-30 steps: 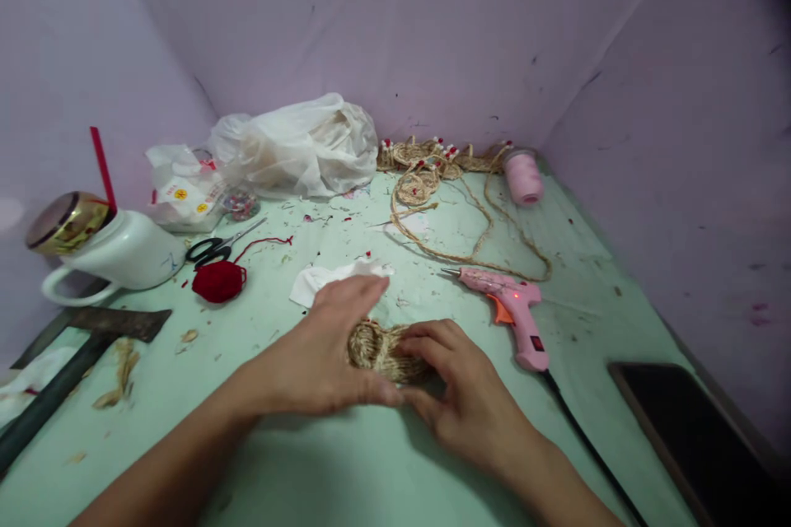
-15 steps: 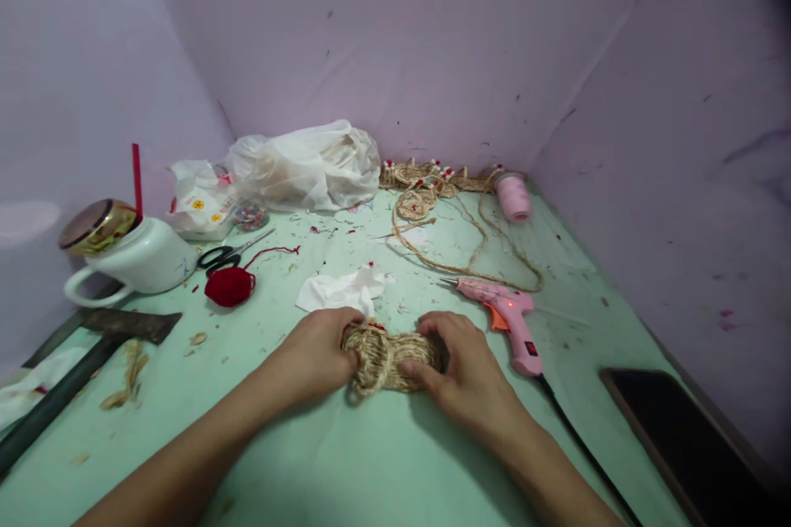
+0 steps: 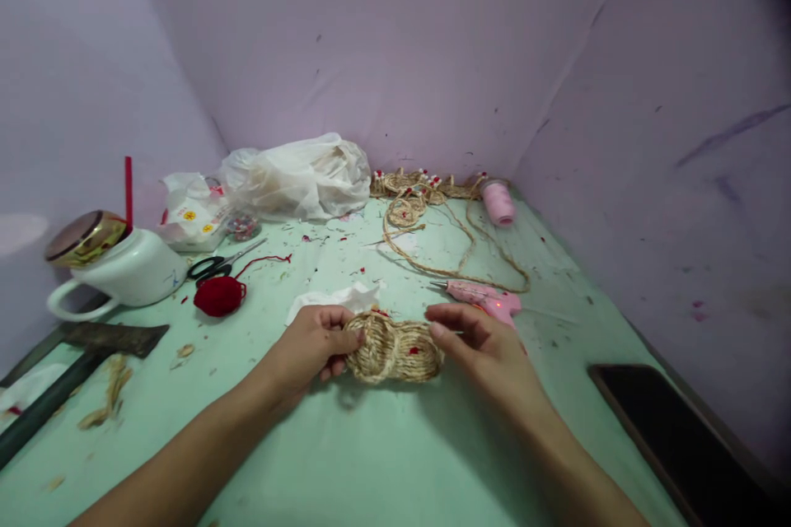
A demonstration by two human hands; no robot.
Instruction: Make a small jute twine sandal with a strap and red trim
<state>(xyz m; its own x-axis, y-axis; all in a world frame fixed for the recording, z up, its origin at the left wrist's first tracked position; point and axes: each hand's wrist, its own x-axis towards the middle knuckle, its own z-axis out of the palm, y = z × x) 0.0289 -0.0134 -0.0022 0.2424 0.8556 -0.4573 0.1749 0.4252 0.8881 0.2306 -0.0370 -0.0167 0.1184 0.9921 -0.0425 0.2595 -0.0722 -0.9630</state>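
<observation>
A small bow-shaped bundle of tan jute rope (image 3: 401, 350), cinched round its middle and with a red spot on its right half, is held just above the table. My left hand (image 3: 318, 346) pinches its left end between thumb and fingers. At its right end my right hand (image 3: 482, 338) has thumb and fingers apart, close beside the rope without gripping it. Behind the bundle lies a crumpled white tissue (image 3: 334, 298). Partly hidden by my right hand is a pink glue gun (image 3: 482, 296) with a small light lit.
At left are a red yarn ball (image 3: 219, 296), scissors (image 3: 226, 261), a white mug (image 3: 139, 268) and a hammer (image 3: 114, 339). A plastic bag (image 3: 297, 177), loose jute rope (image 3: 457, 270) and a pink thread spool (image 3: 498, 204) stand farther back. A dark phone (image 3: 667, 428) lies right.
My right hand has let go of the bundle's right end and drawn slightly right. The bundle is raised and tipped, so its red spot shows. The view has shifted a little.
</observation>
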